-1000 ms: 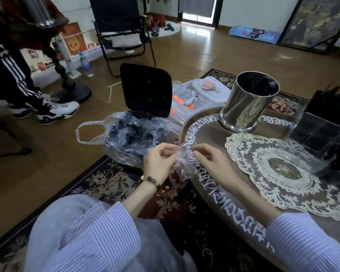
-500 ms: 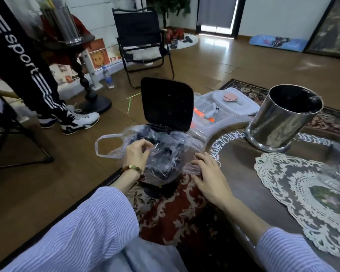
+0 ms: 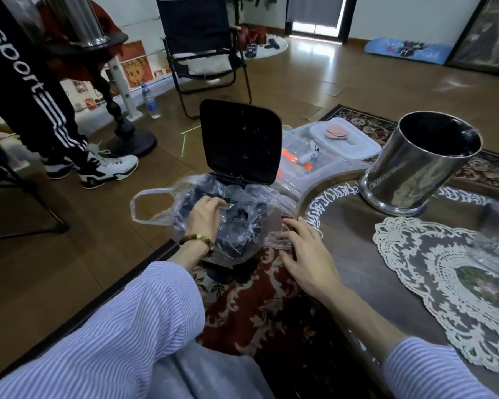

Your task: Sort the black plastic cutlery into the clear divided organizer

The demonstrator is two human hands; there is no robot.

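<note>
Since a second ago the left hand (image 3: 203, 216) has gone from the table edge out to the clear plastic bag (image 3: 213, 214) lining the small black bin (image 3: 239, 151) to the left of the round table (image 3: 386, 254), and its curled fingers now pinch the film near the bag's mouth. The right hand (image 3: 303, 251) lies at the table's near rim, fingers fairly straight, resting on a crumpled clear wrapper (image 3: 274, 240). Dark shapes inside the bag may be the black cutlery (too blurred to be sure). The organizer seems to sit at the far right edge, barely visible, so sorting has not begun.
</note>
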